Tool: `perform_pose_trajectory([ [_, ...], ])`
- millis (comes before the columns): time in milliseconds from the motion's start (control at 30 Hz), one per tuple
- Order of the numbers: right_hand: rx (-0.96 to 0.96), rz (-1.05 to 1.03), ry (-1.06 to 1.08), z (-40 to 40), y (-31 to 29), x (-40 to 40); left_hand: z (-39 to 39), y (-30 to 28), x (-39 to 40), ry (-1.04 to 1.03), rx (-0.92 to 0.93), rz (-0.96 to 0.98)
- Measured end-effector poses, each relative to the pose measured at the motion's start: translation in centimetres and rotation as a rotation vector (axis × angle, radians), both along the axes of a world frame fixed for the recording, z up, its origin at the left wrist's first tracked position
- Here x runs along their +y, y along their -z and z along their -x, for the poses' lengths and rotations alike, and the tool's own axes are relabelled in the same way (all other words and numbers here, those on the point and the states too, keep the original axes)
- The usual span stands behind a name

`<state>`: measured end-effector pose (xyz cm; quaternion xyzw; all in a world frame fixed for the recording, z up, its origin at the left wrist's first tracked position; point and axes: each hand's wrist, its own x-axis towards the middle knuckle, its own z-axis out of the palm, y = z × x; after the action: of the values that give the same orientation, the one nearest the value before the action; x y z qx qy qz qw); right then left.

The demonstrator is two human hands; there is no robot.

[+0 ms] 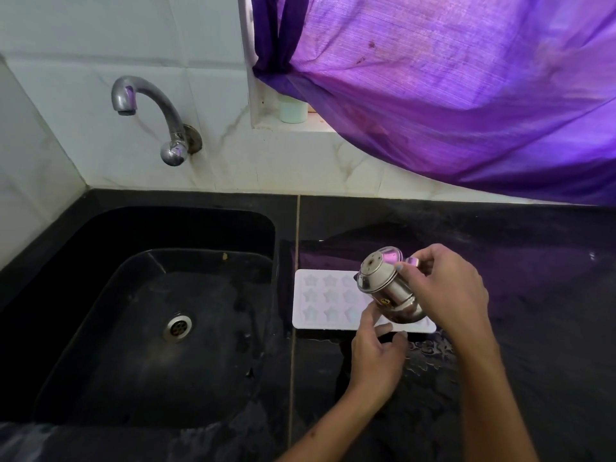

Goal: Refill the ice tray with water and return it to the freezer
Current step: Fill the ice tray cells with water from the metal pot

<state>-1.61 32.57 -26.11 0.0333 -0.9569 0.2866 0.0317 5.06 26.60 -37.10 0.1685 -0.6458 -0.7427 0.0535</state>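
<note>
A white ice tray (320, 300) with star-shaped cells lies flat on the black counter just right of the sink. Over its right half my right hand (446, 291) holds a small steel cup (383, 285), tipped on its side with its mouth down toward the tray and its base facing up and left. My left hand (378, 348) is at the tray's near edge, fingers apart, one fingertip touching the cup's lower side. The right end of the tray is hidden behind the cup and hands.
A black sink (160, 328) with a steel drain (177, 327) takes up the left. A steel tap (150, 115) juts from the tiled wall above it. Water is splashed on the black counter (516, 295) near the tray. A purple curtain (450, 85) hangs at the upper right.
</note>
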Motion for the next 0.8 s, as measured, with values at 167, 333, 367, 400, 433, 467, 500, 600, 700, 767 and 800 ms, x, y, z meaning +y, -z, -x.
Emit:
perform_pose_trajectory([
  [167,0.019,-0.037,-0.031,0.1,0.2,-0.9,0.1,0.0,-0.3,-0.011,-0.01,0.013],
  [333,0.02,-0.059,-0.056,0.1,0.3,-1.6,0.2,-0.1,-0.9,-0.028,-0.016,0.007],
  [367,0.023,-0.064,-0.059,0.1,0.3,-1.7,0.2,-0.1,-1.0,-0.031,-0.015,0.007],
  [400,0.027,-0.067,-0.061,0.1,0.3,-1.8,0.2,-0.1,-1.1,-0.034,-0.014,0.008],
  [433,0.031,-0.068,-0.064,0.1,0.4,-1.8,0.2,-0.1,-1.1,-0.034,-0.014,0.01],
  [467,0.034,-0.069,-0.066,0.0,0.4,-1.9,0.3,-0.1,-1.1,-0.035,-0.013,0.01],
  [500,0.034,-0.071,-0.068,0.1,0.4,-2.0,0.3,-0.2,-1.2,-0.034,-0.013,0.009],
  [600,0.034,-0.075,-0.068,0.0,0.3,-2.1,0.3,-0.1,-1.2,-0.033,-0.017,0.003],
  [700,0.036,-0.079,-0.07,-0.1,0.3,-2.2,0.3,0.0,-1.2,-0.028,-0.017,0.005],
  [767,0.039,-0.081,-0.069,-0.2,0.3,-2.1,0.3,0.0,-1.2,-0.03,-0.018,0.007],
  [800,0.039,-0.08,-0.067,-0.2,0.3,-2.1,0.3,0.0,-1.2,-0.032,-0.017,0.007],
])
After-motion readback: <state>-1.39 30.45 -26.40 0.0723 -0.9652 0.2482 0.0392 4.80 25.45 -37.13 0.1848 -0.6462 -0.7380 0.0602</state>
